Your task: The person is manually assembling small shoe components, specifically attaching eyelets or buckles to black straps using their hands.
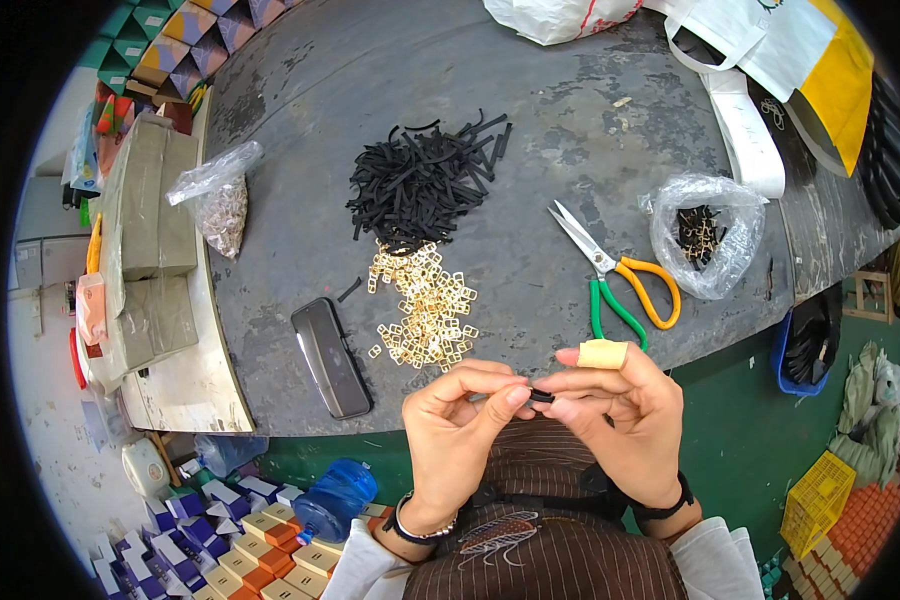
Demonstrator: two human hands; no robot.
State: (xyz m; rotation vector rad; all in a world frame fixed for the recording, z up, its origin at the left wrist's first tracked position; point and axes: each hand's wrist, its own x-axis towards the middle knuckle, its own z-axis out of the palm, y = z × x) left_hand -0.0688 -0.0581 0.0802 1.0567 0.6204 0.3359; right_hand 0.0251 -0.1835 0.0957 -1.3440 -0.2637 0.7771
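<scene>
Close to my body, at the table's near edge, my left hand (pixel 457 432) and my right hand (pixel 625 425) meet fingertip to fingertip. Both pinch a short black fabric strip (pixel 541 396) between thumb and fingers. Whether a metal piece sits on the strip is hidden by the fingers. Yellow tape (pixel 603 354) wraps one finger of the right hand. Beyond the hands lies a loose heap of small gold buckles (pixel 425 310). A pile of black strips (pixel 420 185) touches its far side. Scissors (pixel 610 265) with one orange and one green handle lie open-bladed to the right.
A dark phone (pixel 330 357) lies left of the buckles. An open clear bag (pixel 708 237) at the right holds black-and-gold pieces. Another clear bag (pixel 225 205) stands at the left near boxes (pixel 155 200). White bags (pixel 760 50) occupy the far right. A blue bottle (pixel 337 497) is below.
</scene>
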